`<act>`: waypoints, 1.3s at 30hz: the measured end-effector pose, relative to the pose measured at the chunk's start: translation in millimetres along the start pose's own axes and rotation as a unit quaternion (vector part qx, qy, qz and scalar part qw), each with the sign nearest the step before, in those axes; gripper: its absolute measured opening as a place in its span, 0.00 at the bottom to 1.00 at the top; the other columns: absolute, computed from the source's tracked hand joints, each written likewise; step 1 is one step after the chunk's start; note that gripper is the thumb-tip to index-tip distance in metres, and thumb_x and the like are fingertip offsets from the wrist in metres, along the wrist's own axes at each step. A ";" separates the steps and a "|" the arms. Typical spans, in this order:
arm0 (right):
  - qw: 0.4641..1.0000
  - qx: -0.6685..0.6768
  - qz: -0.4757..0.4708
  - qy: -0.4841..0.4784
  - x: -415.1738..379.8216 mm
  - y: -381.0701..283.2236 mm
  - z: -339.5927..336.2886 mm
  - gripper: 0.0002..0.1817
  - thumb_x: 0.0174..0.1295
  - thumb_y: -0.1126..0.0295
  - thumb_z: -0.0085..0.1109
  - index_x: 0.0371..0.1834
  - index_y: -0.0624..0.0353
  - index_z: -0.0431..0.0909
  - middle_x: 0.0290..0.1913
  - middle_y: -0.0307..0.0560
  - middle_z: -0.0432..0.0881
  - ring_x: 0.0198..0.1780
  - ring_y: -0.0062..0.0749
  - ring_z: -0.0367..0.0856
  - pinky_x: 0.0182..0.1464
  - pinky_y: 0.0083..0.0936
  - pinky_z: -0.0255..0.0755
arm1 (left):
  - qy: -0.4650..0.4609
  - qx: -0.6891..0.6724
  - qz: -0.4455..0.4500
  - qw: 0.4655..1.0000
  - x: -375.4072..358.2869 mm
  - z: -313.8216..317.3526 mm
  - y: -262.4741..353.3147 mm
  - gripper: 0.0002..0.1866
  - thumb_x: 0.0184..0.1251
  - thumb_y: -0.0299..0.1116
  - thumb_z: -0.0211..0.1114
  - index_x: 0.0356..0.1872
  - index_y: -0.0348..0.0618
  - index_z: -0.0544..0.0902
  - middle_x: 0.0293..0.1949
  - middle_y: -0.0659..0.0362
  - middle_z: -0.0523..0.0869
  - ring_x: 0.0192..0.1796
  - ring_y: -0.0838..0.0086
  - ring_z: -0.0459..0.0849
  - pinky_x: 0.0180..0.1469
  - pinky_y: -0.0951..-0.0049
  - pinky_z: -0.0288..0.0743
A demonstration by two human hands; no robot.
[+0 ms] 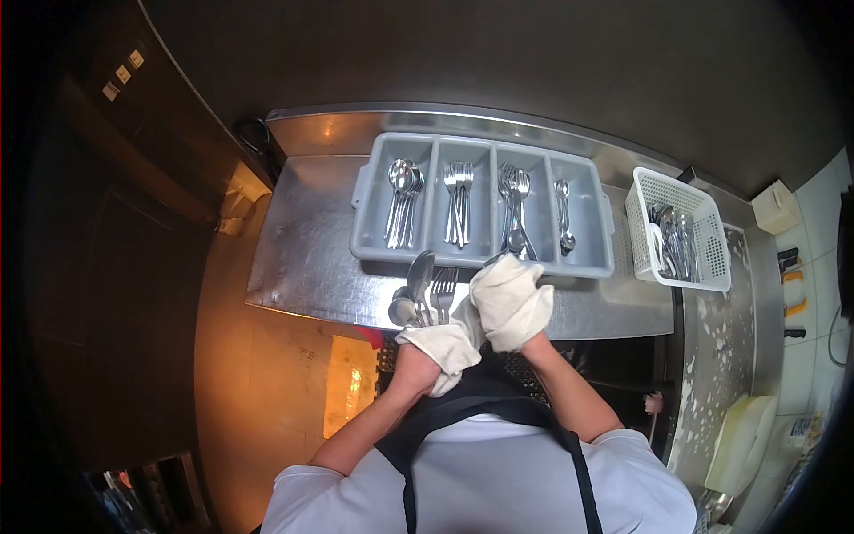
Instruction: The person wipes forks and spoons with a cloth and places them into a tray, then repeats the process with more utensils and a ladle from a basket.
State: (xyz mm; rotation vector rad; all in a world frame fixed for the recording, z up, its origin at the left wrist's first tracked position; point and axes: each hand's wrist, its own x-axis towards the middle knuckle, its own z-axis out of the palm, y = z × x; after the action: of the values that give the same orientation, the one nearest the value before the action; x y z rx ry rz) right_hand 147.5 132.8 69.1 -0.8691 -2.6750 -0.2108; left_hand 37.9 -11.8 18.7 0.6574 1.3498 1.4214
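My left hand [425, 360], partly wrapped in a white cloth [455, 347], is closed round a bunch of spoons and forks [427, 289] that point up over the counter edge. The same cloth covers my right hand [514, 307], which is closed just below the tray; a piece of cutlery shows at its upper edge. Beyond both hands lies a grey tray [363, 200] with compartments. From left to right they hold spoons [403, 205], forks [458, 200], more forks with a spoon among them [516, 205], and small spoons [564, 218].
The tray rests on a steel counter [298, 240]. On the right stands a white perforated basket [712, 258] with cutlery [678, 245] inside. Farther right are a wet steel surface [721, 356] and knives with orange and black handles [794, 307] on the tiled wall.
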 end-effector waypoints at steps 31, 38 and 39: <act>0.969 0.210 0.130 -0.018 -73.9 34.6 80.6 0.24 0.65 0.56 0.51 0.60 0.58 0.69 0.59 0.50 0.72 0.64 0.43 0.66 0.69 0.33 0.57 | -0.010 -0.017 0.044 0.999 12.3 11.2 12.5 0.11 0.61 0.24 0.63 0.44 0.32 0.81 0.38 0.55 0.85 0.39 0.73 0.85 0.41 0.73 0.79; 0.908 0.379 0.176 -0.014 -44.0 24.6 27.8 0.19 0.54 0.65 0.56 0.50 0.59 0.74 0.43 0.52 0.78 0.48 0.46 0.75 0.54 0.35 0.67 | -0.075 0.121 0.073 0.987 10.4 18.4 7.0 0.11 0.62 0.27 0.64 0.44 0.33 0.81 0.40 0.56 0.86 0.42 0.70 0.85 0.44 0.71 0.78; 0.916 0.348 0.192 -0.050 -41.8 24.8 24.7 0.19 0.52 0.67 0.56 0.48 0.60 0.75 0.42 0.53 0.79 0.45 0.46 0.76 0.51 0.35 0.69 | -0.075 0.170 0.113 0.976 10.9 19.9 3.7 0.11 0.62 0.27 0.64 0.44 0.33 0.81 0.40 0.56 0.86 0.43 0.70 0.85 0.44 0.71 0.78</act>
State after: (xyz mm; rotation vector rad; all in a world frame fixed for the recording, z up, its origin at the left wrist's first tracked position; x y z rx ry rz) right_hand 187.9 135.8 32.5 -1.1254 -2.3049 0.8411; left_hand 51.0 6.4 23.8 1.1530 1.4450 1.2945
